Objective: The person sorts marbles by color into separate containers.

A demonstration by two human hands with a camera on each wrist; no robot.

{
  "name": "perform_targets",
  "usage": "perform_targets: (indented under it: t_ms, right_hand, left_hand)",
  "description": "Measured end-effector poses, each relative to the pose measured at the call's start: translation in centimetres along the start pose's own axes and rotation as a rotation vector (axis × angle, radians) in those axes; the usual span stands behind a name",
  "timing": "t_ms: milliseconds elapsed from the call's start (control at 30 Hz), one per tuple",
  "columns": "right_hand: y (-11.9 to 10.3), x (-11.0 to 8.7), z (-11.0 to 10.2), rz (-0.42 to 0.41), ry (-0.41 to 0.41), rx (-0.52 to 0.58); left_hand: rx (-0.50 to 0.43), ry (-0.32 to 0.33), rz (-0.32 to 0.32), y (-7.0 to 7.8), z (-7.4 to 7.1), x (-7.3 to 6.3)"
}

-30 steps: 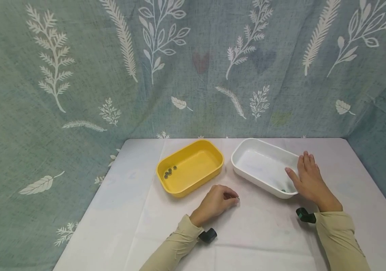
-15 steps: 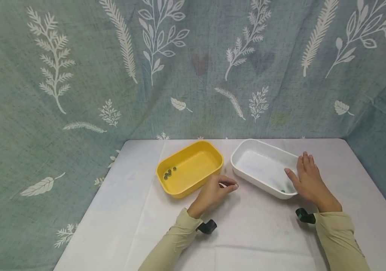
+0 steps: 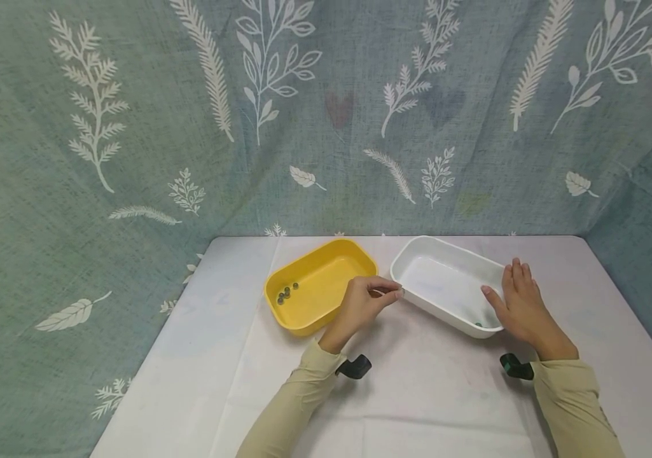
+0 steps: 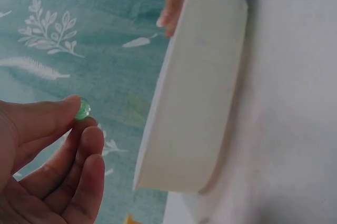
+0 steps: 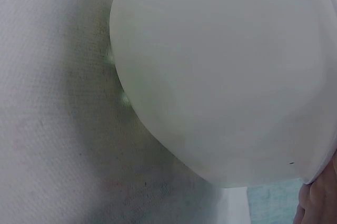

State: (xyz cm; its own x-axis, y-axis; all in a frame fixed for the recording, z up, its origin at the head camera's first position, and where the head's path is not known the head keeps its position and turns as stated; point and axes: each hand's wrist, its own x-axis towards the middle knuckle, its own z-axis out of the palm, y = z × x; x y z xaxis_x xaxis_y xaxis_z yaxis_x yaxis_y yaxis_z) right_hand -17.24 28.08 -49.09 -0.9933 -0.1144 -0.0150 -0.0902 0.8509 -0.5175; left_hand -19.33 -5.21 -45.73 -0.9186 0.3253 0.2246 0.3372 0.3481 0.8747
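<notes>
In the left wrist view my left hand (image 4: 52, 161) pinches a green see-through marble (image 4: 83, 109) between thumb and forefinger, the other fingers curled below. The head view puts that left hand (image 3: 360, 305) in front of the yellow tray, fingertips near the left end of the white tray (image 3: 440, 280). My right hand (image 3: 523, 312) rests at the white tray's right end, fingers straight and thumb over the rim. A small green thing (image 3: 478, 324) lies in that tray's near right corner. In the right wrist view the tray's outer wall (image 5: 221, 77) fills most of the picture.
A yellow tray (image 3: 326, 280) stands left of the white one, with several dark marbles (image 3: 287, 292) at its left end. Both sit on a white-covered table (image 3: 429, 394), backed by a green leaf-patterned cloth (image 3: 303, 127). A black wrist camera (image 3: 354, 367) hangs at the left sleeve.
My left hand has risen from the table in front of the trays, moving away from me to the white tray's left end with the marble. The right hand has stayed put.
</notes>
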Motion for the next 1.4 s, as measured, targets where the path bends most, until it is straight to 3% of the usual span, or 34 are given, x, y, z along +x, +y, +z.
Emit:
perform_targets:
  t_ms: [300,733,1100,1400]
  right_hand:
    - [-0.1,-0.1,-0.1,-0.001,-0.001,-0.003]
    - [-0.4,-0.1,-0.1,-0.014,0.007,0.004]
    - [-0.3,-0.2,-0.2,0.000,-0.007,0.007]
    - [-0.1,-0.1,-0.1,-0.010,0.000,0.010]
  left_hand:
    - [-0.035,0.016,-0.013,1.1,0.3,1.2]
    - [-0.048,0.006,0.056,2.8,1.0,3.3]
    - [-0.131,0.009,0.087,3.4,2.1,4.4]
    - [-0.124,0.016,0.097,4.0,2.9,5.1]
